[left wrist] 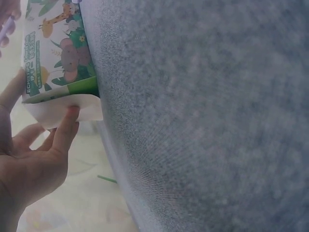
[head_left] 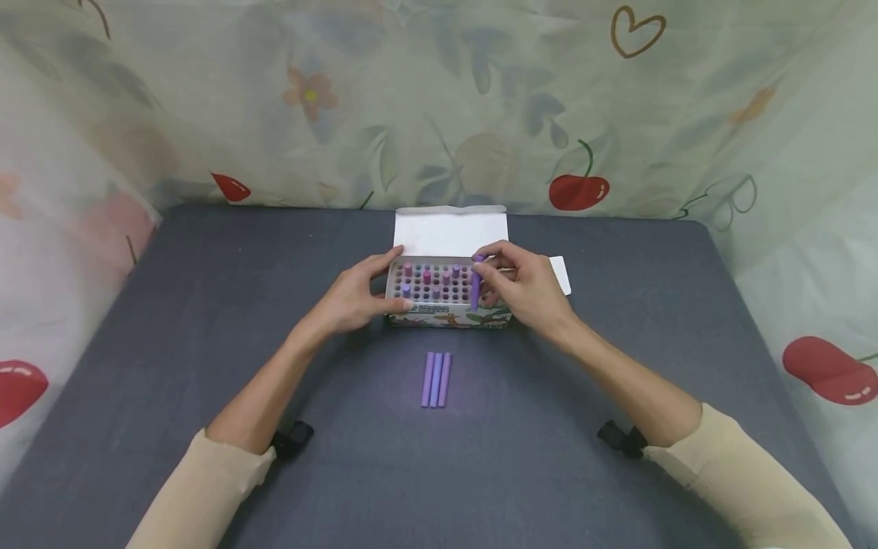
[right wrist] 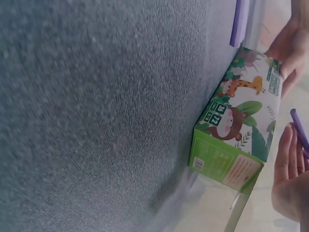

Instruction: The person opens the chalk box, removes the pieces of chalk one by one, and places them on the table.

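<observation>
My right hand [head_left: 530, 288] pinches a slim purple crayon-like stick [head_left: 476, 286] between thumb and fingers, close over the right part of an open printed cardboard box [head_left: 449, 316]. Rows of small round holes fill the box's top, and several pink, purple and blue stick ends stand up from them. With thumb at the front corner and fingers along the end, my left hand [head_left: 357, 293] grips the box's left end. In the left wrist view one fingertip of it presses a white side flap [left wrist: 63, 110]. The right wrist view shows the held stick tilted above the box.
Three purple sticks [head_left: 436, 380] lie side by side on the dark grey table [head_left: 439, 480], in front of the box. The box's white lid [head_left: 450, 231] stands raised at the back, and a white flap [head_left: 560, 275] sticks out right. A patterned curtain [head_left: 439, 99] hangs behind.
</observation>
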A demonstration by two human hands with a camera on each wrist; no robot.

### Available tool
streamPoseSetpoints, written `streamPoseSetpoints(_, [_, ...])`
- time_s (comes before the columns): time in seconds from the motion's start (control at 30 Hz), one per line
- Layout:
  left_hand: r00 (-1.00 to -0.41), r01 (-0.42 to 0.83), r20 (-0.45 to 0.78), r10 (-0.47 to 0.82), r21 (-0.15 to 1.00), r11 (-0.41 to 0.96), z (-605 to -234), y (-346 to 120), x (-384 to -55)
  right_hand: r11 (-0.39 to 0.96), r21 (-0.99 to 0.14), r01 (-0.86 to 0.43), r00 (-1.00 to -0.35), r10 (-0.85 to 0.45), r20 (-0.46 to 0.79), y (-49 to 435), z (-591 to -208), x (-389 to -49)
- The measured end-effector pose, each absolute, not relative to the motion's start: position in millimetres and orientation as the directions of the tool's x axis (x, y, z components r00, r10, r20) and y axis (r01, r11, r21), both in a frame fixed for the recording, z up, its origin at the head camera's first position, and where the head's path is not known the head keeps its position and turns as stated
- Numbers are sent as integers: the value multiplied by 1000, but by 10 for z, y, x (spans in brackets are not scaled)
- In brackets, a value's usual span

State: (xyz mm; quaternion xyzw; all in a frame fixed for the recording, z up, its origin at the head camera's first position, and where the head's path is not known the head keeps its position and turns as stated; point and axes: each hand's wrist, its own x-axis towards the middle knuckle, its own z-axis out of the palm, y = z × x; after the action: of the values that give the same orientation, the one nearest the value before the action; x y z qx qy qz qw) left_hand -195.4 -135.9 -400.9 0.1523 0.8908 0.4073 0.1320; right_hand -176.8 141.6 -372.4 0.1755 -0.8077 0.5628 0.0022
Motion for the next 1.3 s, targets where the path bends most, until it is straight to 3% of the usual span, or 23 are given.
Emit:
streamPoseSetpoints(0.63, [-921, 155, -113, 372, 771, 617, -4014, -1337, -1968, 202, -979, -36, -964, -267, -20, 1501, -3813, -1560])
streamPoseSetpoints(1.3, [-920, 158, -113, 375, 770, 619, -4026, -1371, -1947, 152, -978, 141, -926, -329, -184, 1479, -4031, -1346])
